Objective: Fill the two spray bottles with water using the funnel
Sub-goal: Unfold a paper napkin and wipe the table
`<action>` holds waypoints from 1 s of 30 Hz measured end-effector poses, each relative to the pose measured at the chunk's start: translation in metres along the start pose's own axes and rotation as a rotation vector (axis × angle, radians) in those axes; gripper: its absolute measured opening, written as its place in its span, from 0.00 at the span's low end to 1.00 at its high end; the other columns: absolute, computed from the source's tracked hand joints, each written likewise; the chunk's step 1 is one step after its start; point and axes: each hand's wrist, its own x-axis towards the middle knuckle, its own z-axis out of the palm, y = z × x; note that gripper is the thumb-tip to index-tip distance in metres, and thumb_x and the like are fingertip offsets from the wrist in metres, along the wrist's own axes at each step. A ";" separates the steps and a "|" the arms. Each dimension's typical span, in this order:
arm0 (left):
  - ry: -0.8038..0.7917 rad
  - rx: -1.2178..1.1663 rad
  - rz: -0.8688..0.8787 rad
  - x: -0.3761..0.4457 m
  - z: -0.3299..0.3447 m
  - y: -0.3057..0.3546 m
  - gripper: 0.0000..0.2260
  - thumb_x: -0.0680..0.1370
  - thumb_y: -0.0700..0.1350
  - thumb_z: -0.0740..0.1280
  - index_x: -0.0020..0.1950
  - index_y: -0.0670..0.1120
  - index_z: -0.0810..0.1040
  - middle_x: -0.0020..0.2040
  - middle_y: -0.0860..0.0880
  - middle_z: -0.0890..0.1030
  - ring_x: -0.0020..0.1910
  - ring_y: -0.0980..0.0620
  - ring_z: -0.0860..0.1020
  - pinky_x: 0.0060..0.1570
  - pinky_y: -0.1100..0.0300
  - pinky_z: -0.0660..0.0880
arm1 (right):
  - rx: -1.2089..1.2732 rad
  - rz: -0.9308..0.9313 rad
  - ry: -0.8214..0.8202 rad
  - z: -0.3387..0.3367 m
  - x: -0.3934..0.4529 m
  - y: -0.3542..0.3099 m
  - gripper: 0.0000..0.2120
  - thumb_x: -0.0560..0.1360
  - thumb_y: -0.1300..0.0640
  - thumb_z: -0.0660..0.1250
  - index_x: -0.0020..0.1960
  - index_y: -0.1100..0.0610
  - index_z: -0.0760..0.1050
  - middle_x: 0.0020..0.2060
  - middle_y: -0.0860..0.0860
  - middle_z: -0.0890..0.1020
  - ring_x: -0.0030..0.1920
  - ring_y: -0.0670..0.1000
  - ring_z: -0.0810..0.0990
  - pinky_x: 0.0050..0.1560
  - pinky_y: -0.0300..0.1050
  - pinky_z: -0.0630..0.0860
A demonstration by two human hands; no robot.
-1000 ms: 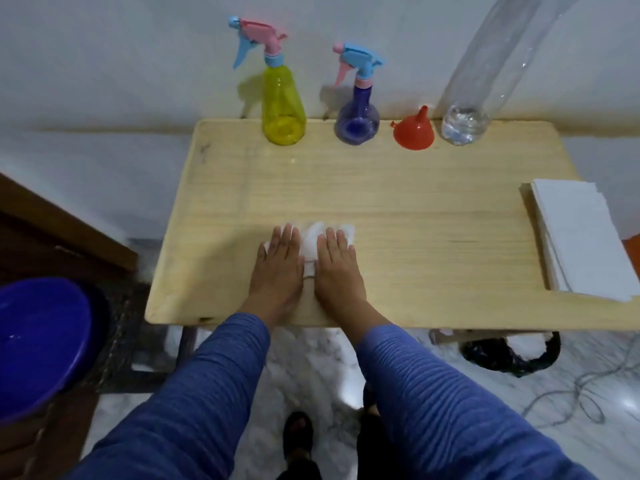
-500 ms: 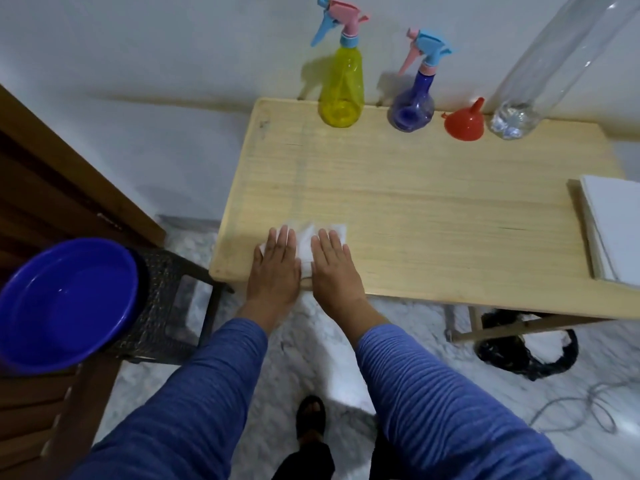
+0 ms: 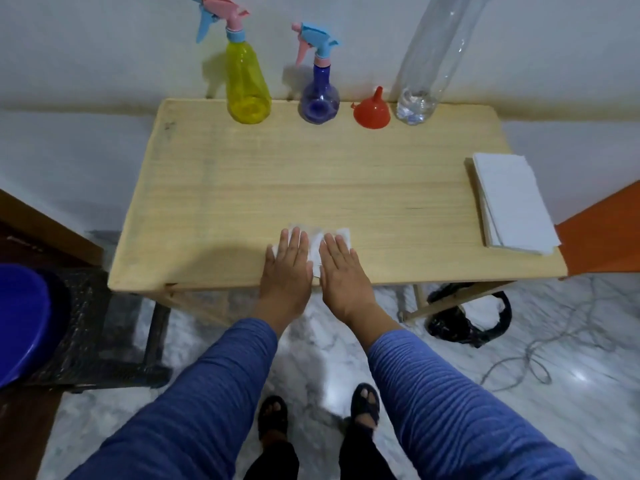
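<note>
A yellow spray bottle (image 3: 247, 81) and a smaller purple spray bottle (image 3: 319, 95) stand upright at the back edge of the wooden table (image 3: 346, 181), both with their trigger heads on. To their right a red funnel (image 3: 371, 111) rests mouth down, and beside it stands a tall clear plastic bottle (image 3: 426, 71) with a little water at the bottom. My left hand (image 3: 287, 268) and my right hand (image 3: 341, 271) lie flat side by side on a white tissue (image 3: 317, 242) at the table's front edge, far from the bottles.
A stack of white tissues (image 3: 512, 206) lies at the table's right end. A blue basin (image 3: 20, 327) sits on a dark stool at the left. An orange surface (image 3: 602, 233) is at the right. A black bag (image 3: 471, 320) and a cable lie on the marble floor.
The view has swung back to the right and pulled away, so the whole table shows. Both hands stay flat on the tissue at the front edge.
</note>
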 end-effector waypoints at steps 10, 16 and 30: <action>-0.002 -0.043 0.124 0.048 0.018 0.156 0.24 0.79 0.47 0.49 0.69 0.36 0.67 0.70 0.38 0.69 0.69 0.39 0.68 0.61 0.40 0.68 | 0.022 0.076 0.055 -0.045 -0.036 0.152 0.24 0.83 0.56 0.46 0.76 0.61 0.45 0.77 0.55 0.46 0.77 0.53 0.41 0.72 0.43 0.36; -0.012 -0.054 0.064 0.055 0.023 0.167 0.25 0.83 0.50 0.48 0.77 0.43 0.45 0.78 0.47 0.45 0.76 0.48 0.42 0.73 0.48 0.44 | 0.263 -0.009 0.101 -0.054 -0.036 0.171 0.23 0.82 0.54 0.52 0.75 0.59 0.54 0.76 0.53 0.57 0.77 0.52 0.50 0.76 0.48 0.47; 0.241 -0.240 0.265 0.018 0.037 0.128 0.20 0.74 0.57 0.60 0.61 0.51 0.77 0.63 0.49 0.78 0.66 0.44 0.73 0.59 0.37 0.69 | 0.323 -0.121 0.280 -0.038 -0.061 0.188 0.16 0.69 0.55 0.73 0.57 0.53 0.81 0.65 0.60 0.74 0.68 0.62 0.69 0.67 0.51 0.63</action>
